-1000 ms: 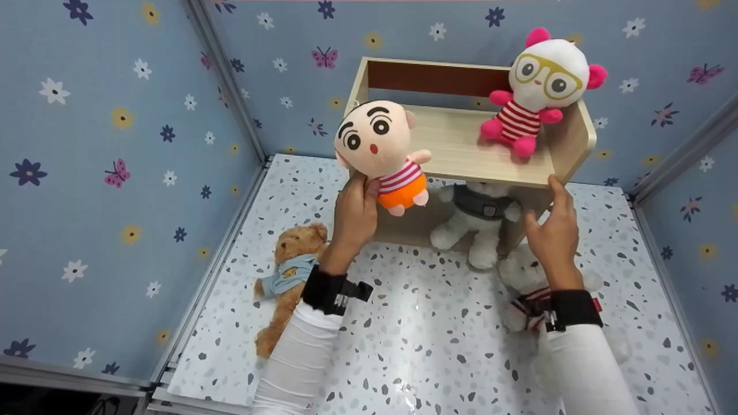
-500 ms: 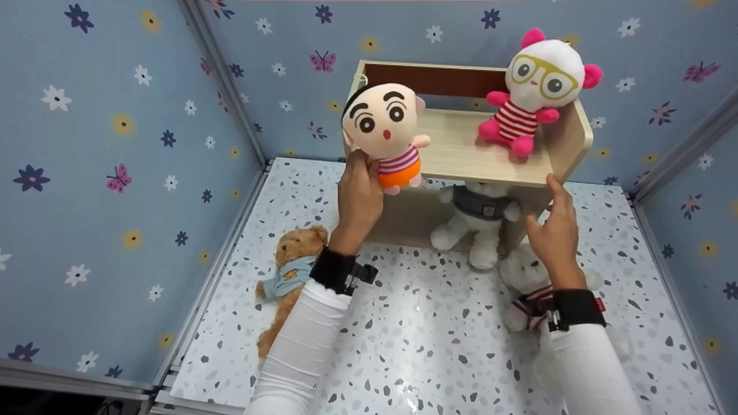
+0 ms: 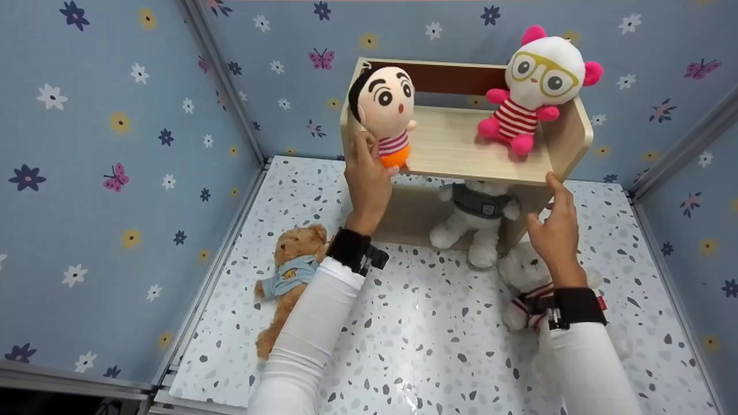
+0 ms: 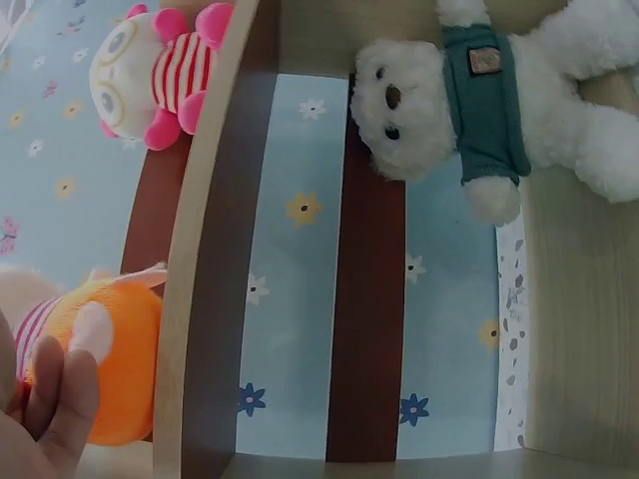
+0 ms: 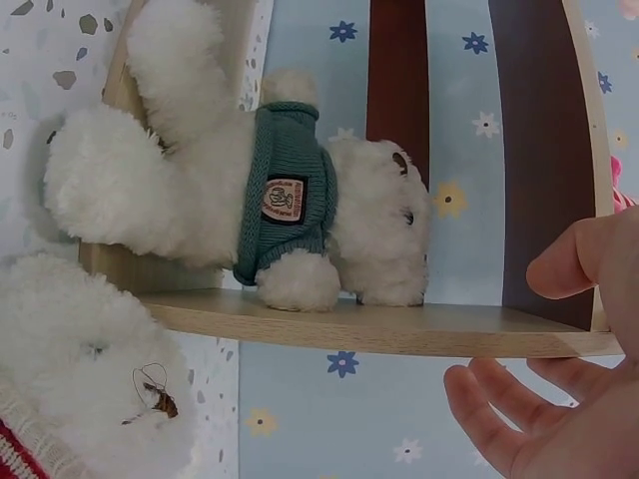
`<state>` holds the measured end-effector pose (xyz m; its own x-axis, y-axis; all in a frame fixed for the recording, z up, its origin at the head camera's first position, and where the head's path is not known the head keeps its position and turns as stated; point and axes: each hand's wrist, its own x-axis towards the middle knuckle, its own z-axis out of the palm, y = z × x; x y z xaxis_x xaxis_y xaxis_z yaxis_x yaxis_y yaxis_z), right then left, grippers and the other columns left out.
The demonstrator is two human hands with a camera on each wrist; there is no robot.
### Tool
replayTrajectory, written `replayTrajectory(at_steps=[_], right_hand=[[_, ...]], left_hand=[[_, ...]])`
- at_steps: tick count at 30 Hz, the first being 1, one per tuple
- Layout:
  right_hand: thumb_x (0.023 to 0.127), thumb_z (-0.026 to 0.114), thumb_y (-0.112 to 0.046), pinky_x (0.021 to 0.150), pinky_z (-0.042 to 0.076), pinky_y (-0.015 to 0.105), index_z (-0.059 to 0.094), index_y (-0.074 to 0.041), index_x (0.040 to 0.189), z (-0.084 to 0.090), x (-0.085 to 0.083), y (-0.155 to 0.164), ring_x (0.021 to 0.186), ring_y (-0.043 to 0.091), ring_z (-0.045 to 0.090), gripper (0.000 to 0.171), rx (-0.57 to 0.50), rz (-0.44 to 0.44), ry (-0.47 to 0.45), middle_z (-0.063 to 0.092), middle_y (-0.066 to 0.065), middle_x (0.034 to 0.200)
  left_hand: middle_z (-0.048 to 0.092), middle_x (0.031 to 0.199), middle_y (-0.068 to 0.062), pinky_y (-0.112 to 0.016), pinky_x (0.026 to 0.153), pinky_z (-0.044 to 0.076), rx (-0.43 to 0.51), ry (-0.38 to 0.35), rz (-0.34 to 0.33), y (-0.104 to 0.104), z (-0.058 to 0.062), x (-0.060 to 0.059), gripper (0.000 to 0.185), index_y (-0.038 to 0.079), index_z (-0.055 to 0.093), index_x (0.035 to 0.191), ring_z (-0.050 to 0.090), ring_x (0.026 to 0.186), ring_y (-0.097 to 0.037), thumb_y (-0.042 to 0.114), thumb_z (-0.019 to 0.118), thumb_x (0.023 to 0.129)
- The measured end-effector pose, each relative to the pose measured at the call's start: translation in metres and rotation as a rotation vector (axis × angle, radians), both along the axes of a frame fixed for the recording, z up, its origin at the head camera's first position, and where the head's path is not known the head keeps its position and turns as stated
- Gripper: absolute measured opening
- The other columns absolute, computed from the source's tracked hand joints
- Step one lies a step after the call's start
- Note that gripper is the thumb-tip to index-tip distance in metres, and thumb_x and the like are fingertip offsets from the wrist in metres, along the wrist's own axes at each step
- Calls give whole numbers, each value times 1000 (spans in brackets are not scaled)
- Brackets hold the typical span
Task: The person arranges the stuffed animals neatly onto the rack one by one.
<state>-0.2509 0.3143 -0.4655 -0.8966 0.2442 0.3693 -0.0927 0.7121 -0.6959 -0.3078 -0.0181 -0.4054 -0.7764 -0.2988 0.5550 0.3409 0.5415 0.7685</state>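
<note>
My left hand (image 3: pixel 370 187) grips a plush boy doll (image 3: pixel 385 104) with thick black eyebrows, a striped top and orange shorts. The doll is upright at the left end of the upper board of a wooden shelf (image 3: pixel 447 147); whether it touches the board I cannot tell. In the left wrist view its orange shorts (image 4: pixel 125 359) are beside the board's edge. My right hand (image 3: pixel 556 233) touches the shelf's front right corner, fingers extended. In the right wrist view the thumb and fingers lie on opposite sides of the side panel (image 5: pixel 399 334).
A pink-and-white panda plush (image 3: pixel 533 92) sits at the upper board's right end. Below it, a white bear in a green sweater (image 5: pixel 285 200) sits in the lower compartment. A brown bear (image 3: pixel 294 271) lies left; another white bear (image 3: pixel 522 268) is partly hidden by my right arm.
My left hand has lifted the boy doll up and slightly right, from in front of the shelf to its upper left end, turning it rightward. My right hand has stayed at the corner.
</note>
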Motion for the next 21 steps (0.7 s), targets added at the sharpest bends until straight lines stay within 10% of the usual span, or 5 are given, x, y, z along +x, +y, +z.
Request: replayTrajectory(at_steps=[14,21], right_hand=[[88,59,6,93,47,51,32,-26,160,0,0,2,122,42,55,84,-13,2,-23,38,15,160],[87,59,7,89,46,49,33,-24,160,-1,0,1,120,42,55,83,-7,2,-8,39,15,159]], left_hand=[[62,122,-13,-37,92,57,-275,-15,62,3,-6,-8,27,11,79,111,63,109,-25,10,83,84],[57,139,-13,-38,100,54,-341,-160,97,5,1,-18,24,6,75,119,65,117,-26,7,66,97]])
